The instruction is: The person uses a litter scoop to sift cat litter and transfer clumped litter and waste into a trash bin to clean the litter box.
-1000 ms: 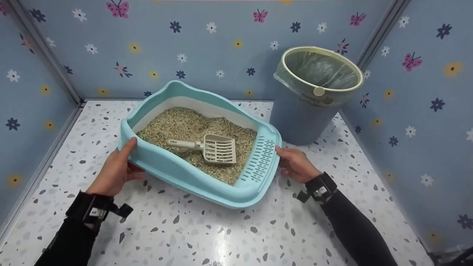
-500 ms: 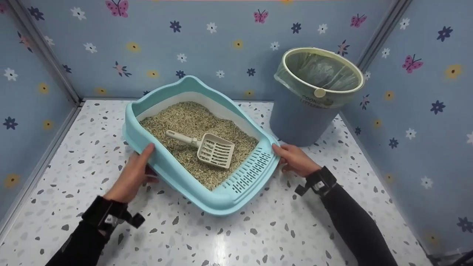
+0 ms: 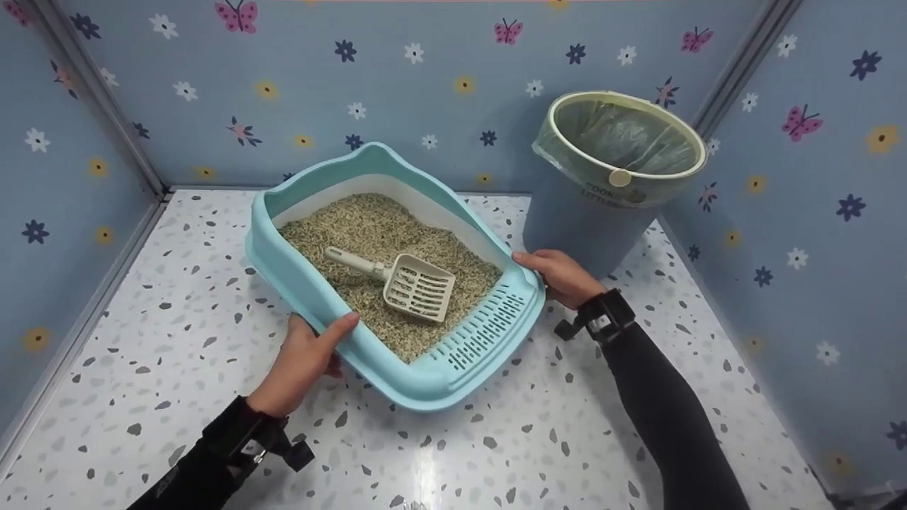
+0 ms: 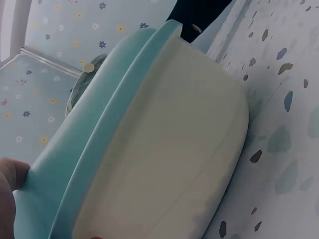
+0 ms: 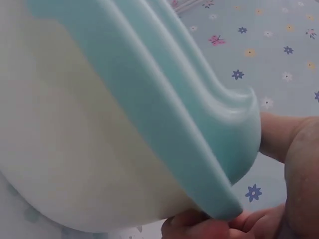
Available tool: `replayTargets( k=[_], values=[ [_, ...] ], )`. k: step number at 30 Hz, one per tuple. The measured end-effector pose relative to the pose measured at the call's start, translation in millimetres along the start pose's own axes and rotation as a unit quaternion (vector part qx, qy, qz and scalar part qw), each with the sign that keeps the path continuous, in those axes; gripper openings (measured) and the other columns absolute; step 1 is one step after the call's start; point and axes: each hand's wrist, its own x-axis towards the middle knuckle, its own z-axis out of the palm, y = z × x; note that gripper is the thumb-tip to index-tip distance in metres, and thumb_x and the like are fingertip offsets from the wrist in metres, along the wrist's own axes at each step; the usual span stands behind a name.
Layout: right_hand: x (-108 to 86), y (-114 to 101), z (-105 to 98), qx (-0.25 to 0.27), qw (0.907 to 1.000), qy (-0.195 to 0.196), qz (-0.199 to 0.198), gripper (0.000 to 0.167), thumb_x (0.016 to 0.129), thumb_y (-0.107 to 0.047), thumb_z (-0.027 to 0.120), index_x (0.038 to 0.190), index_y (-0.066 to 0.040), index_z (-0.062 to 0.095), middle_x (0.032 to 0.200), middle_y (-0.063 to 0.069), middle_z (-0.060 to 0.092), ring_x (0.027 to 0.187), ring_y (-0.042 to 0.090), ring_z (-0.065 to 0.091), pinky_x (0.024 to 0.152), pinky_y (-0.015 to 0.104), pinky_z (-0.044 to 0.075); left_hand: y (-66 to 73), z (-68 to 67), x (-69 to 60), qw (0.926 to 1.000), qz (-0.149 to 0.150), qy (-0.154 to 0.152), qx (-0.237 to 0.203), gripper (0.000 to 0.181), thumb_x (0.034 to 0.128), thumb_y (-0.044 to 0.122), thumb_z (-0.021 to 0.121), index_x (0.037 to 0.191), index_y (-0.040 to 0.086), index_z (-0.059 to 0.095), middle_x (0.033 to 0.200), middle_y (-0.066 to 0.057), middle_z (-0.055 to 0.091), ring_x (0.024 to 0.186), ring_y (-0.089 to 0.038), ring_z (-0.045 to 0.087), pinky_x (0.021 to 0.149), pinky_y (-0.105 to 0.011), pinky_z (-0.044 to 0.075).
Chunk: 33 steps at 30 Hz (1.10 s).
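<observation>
A light-blue litter box (image 3: 305, 290) with a cream lower tub (image 4: 164, 134) stands turned at an angle, its perforated lip toward the lower right. Grainy litter (image 3: 368, 212) fills it. On the litter lies a beige slotted litter scoop (image 3: 418, 287), handle to the upper left. My left hand (image 3: 305, 361) grips the box's near-left rim, thumb on top and the other fingers mostly hidden below. At the right corner beside the lip, my right hand (image 3: 560, 276) holds the rim; the right wrist view shows fingers (image 5: 199, 224) curled under the edge.
A blue-grey bin (image 3: 581, 219) with a clear liner and a cream rim stands at the back right, close behind my right hand. Flower-patterned walls (image 3: 397, 85) enclose the back and sides. The speckled white tabletop (image 3: 496, 453) extends in front of the box.
The litter box has turned clockwise, its lip swinging toward the front. My left hand has slid right and nearer along the rim; my right hand has shifted slightly up along the right corner.
</observation>
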Motion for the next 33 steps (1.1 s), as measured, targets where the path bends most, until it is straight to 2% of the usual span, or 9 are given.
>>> replayTargets(
  k=[3,6,9,13,18,22,26,29,33],
  values=[
    [-10.3,3,3,-0.01,0.9999,0.005,0.007,0.062,0.107,-0.05,0.076,0.135,0.004,0.065,0.103,0.013,0.078,0.085,0.023,0.079,0.071,0.035,0.067,-0.1,-7.1,9.6,0.9999,0.006,-0.004,-0.011,0.062,0.1096,0.038,0.075,0.144,0.003,0.037,0.115,-0.018,0.069,0.074,-0.026,0.069,0.065,-0.038,0.063],
    [-22.7,7,10,-0.011,0.9997,-0.011,0.017,0.064,0.107,-0.052,0.075,0.138,0.003,0.063,0.105,0.014,0.078,0.084,0.022,0.078,0.067,0.033,0.065,-1.4,-21.3,24.8,0.999,0.019,-0.028,-0.028,0.057,0.1116,0.034,0.072,0.146,0.002,0.039,0.118,-0.021,0.071,0.084,-0.028,0.076,0.07,-0.041,0.066],
    [-37.6,13,20,-0.004,0.9992,-0.033,0.021,0.061,0.108,-0.051,0.074,0.136,0.002,0.065,0.102,0.013,0.079,0.08,0.02,0.076,0.057,0.027,0.057,-2.4,-39.6,43.5,0.997,0.028,-0.063,-0.036,0.064,0.1145,0.032,0.067,0.158,0.0,0.033,0.127,-0.025,0.064,0.101,-0.033,0.077,0.082,-0.046,0.068],
    [-58.0,21,37,0.004,0.9981,-0.059,0.017,0.054,0.11,-0.049,0.07,0.133,0.0,0.068,0.1,0.012,0.08,0.072,0.015,0.071,0.049,0.023,0.046,-2.4,-62.1,69.3,0.9932,0.033,-0.106,-0.035,0.074,0.1174,0.029,0.06,0.172,-0.001,0.021,0.129,-0.026,0.055,0.11,-0.035,0.073,0.09,-0.047,0.068],
    [-73.3,26,46,-0.02,0.9973,-0.07,0.01,0.05,0.112,-0.049,0.067,0.13,-0.002,0.069,0.1,0.012,0.08,0.071,0.017,0.068,0.049,0.023,0.048,2.2,-70.6,87.6,0.9898,0.027,-0.138,-0.026,0.08,0.1191,0.033,0.055,0.178,0.003,0.011,0.136,-0.024,0.048,0.118,-0.033,0.067,0.097,-0.045,0.065],
    [-58.1,20,36,-0.039,0.9969,-0.067,0.009,0.048,0.113,-0.049,0.064,0.123,-0.003,0.073,0.094,0.01,0.079,0.073,0.017,0.07,0.053,0.025,0.053,7.4,-66.5,67.2,0.9923,0.022,-0.121,0.019,0.087,0.1175,0.047,0.056,0.181,0.012,0.007,0.157,-0.027,0.047,0.131,-0.038,0.063,0.102,-0.044,0.061],
    [-25.5,9,29,0.005,0.999,-0.044,0.002,0.049,0.114,-0.052,0.062,0.115,-0.003,0.073,0.085,0.002,0.073,0.073,0.012,0.069,0.057,0.026,0.058,6.4,-59.0,32.7,0.9919,0.008,-0.105,0.071,0.093,0.115,0.051,0.06,0.182,0.022,0.002,0.154,-0.03,0.055,0.119,-0.039,0.07,0.093,-0.044,0.063],
    [-3.4,2,31,0.04,0.9986,-0.036,-0.001,0.056,0.113,-0.056,0.062,0.121,-0.001,0.07,0.085,0.001,0.068,0.075,0.013,0.068,0.063,0.029,0.062,2.4,-54.5,16.6,0.9932,0.001,-0.1,0.058,0.092,0.1142,0.047,0.064,0.182,0.024,0.005,0.14,-0.034,0.064,0.104,-0.038,0.075,0.084,-0.046,0.066],
    [12.8,-3,37,0.07,0.9966,-0.042,0.003,0.069,0.113,-0.056,0.062,0.141,0.006,0.062,0.086,0.003,0.066,0.076,0.014,0.067,0.069,0.032,0.063,-1.5,-53.3,13.7,0.9963,0.012,-0.082,0.024,0.088,0.1135,0.043,0.067,0.181,0.018,0.015,0.133,-0.033,0.068,0.099,-0.034,0.077,0.079,-0.043,0.068]
  ],
)
